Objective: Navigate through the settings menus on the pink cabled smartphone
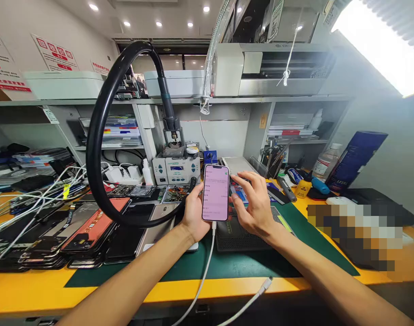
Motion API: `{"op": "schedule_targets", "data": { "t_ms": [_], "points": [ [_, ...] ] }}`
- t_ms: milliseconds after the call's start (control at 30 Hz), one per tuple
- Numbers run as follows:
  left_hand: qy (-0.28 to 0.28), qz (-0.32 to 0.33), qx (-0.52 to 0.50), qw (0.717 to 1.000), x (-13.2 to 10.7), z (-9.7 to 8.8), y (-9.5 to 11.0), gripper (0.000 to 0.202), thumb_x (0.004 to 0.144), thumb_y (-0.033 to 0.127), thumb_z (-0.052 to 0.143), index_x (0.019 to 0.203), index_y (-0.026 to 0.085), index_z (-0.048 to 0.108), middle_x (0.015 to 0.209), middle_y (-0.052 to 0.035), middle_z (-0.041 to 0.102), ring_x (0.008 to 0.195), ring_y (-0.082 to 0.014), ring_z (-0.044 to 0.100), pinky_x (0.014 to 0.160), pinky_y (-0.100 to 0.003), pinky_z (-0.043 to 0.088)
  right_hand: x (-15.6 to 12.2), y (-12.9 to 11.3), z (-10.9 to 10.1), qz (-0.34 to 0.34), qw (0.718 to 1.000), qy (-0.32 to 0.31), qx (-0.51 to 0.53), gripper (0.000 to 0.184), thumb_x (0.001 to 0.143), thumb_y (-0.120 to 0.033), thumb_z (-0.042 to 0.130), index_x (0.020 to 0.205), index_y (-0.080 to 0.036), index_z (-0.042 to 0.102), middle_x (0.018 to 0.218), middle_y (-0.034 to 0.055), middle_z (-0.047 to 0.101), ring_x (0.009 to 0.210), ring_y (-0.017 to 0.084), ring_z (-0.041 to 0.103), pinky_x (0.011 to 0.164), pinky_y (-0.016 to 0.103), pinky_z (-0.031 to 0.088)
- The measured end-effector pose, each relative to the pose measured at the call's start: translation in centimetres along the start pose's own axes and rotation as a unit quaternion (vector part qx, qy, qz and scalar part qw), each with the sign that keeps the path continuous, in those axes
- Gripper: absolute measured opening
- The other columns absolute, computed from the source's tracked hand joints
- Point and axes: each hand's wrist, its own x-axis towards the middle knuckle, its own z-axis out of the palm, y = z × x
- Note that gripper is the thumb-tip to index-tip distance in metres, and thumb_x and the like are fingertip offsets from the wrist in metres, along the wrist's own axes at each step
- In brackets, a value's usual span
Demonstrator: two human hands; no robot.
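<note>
As your left hand (195,213) grasps the phone (215,192) around its left edge, with fingertips showing past the lower right edge, the lit screen faces you above the middle of the green mat (183,271). It carries rows of dark text on a pale pink ground, with a green mark (226,173) at the right of an upper row; the wording is too small to read. Your right hand (252,203) grasps nothing: its fingers are spread and bent just right of the phone, and whether the index fingertip meets the edge cannot be told.

Done, as far as can be judged: the phone is powered, a page is displayed, and 1 white cable (210,258) is seated at its lower end. Left, by the same judgement: whatever reading or tapping that page calls for, since no finger of your right hand is seen on the glass; how many pages remain cannot be told.

Another cable plug (266,284) hangs unconnected at the near edge. Below your right hand, a dark perforated box (239,240) rests on the mat. Stacked phone parts (91,222), left, and the grey control unit (176,171), far, are untouched by either hand.
</note>
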Motion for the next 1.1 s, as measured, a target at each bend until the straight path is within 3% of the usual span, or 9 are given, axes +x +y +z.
{"op": "schedule_targets", "data": {
  "t_ms": [133,300,433,533,700,867,967,1100],
  "points": [
    [-0.003,-0.002,0.017,1.0,-0.2,0.1,-0.1,0.058,0.105,0.051,0.035,0.125,0.011,0.072,0.1,-0.0157,0.077,0.088,-0.0294,0.075,0.082,-0.043,0.059,0.1,0.8,0.2,0.041,0.998,-0.014,-0.034,0.044,0.092,-0.023,0.054,0.136,-0.02,0.06,0.135,0.0178,0.056,0.129,0.036,0.052,0.107,0.062,0.045],
    [-0.002,0.018,0.01,1.0,0.0,0.0,-0.3,0.053,0.105,0.048,0.038,0.125,0.013,0.072,0.102,-0.0135,0.077,0.091,-0.028,0.075,0.085,-0.04,0.059,0.2,0.5,0.3,0.021,0.998,-0.04,-0.035,0.042,0.093,-0.025,0.056,0.135,-0.025,0.064,0.144,0.016,0.051,0.137,0.038,0.046,0.11,0.065,0.043],
    [0.031,0.032,0.0,0.999,0.2,0.0,-0.3,0.051,0.105,0.044,0.04,0.123,0.011,0.073,0.103,-0.0135,0.078,0.093,-0.0271,0.075,0.087,-0.038,0.058,0.3,-0.3,-0.2,-0.053,0.997,-0.047,0.02,0.02,0.087,-0.023,0.065,0.101,-0.027,0.078,0.144,0.0103,0.057,0.142,0.038,0.045,0.111,0.064,0.043],
    [0.035,0.027,0.0,0.999,0.1,0.1,-0.2,0.051,0.105,0.044,0.039,0.121,0.009,0.074,0.103,-0.0141,0.078,0.092,-0.027,0.075,0.088,-0.038,0.058,0.2,-0.8,-0.6,-0.107,0.991,-0.037,0.07,0.01,0.081,-0.02,0.066,0.083,-0.023,0.075,0.128,0.0106,0.068,0.133,0.037,0.054,0.106,0.061,0.047],
    [0.04,0.025,-0.014,0.999,0.0,0.4,-0.2,0.05,0.105,0.043,0.04,0.121,0.009,0.074,0.105,-0.0136,0.078,0.093,-0.0262,0.075,0.089,-0.037,0.058,0.2,-0.8,-0.7,-0.089,0.994,-0.001,0.063,0.019,0.08,-0.018,0.064,0.097,-0.02,0.073,0.113,0.0139,0.073,0.122,0.036,0.063,0.1,0.058,0.051],
    [0.038,0.023,-0.011,0.999,-0.1,0.5,-0.3,0.052,0.106,0.044,0.038,0.126,0.01,0.072,0.107,-0.0133,0.078,0.097,-0.0268,0.075,0.091,-0.038,0.058,0.2,-1.1,-0.6,-0.12,0.989,-0.067,0.063,0.046,0.082,-0.026,0.063,0.127,-0.017,0.064,0.122,0.0145,0.076,0.135,0.04,0.058,0.114,0.067,0.038],
    [0.037,0.028,-0.009,0.999,-0.1,0.5,-0.3,0.053,0.106,0.043,0.037,0.127,0.008,0.072,0.107,-0.0145,0.078,0.098,-0.0276,0.075,0.092,-0.039,0.058,-0.2,-1.7,-0.4,-0.148,0.981,-0.081,0.101,0.046,0.08,-0.024,0.061,0.125,-0.017,0.063,0.109,0.0108,0.08,0.129,0.038,0.064,0.118,0.067,0.034],
    [0.055,0.029,-0.014,0.998,0.0,0.7,-0.2,0.056,0.106,0.043,0.037,0.125,0.004,0.071,0.106,-0.0169,0.078,0.098,-0.028,0.075,0.094,-0.039,0.057,-0.7,-2.4,-0.3,-0.188,0.966,-0.075,0.16,0.04,0.077,-0.02,0.056,0.115,-0.017,0.066,0.091,0.0083,0.081,0.11,0.031,0.074,0.118,0.063,0.036]
  ]
}}
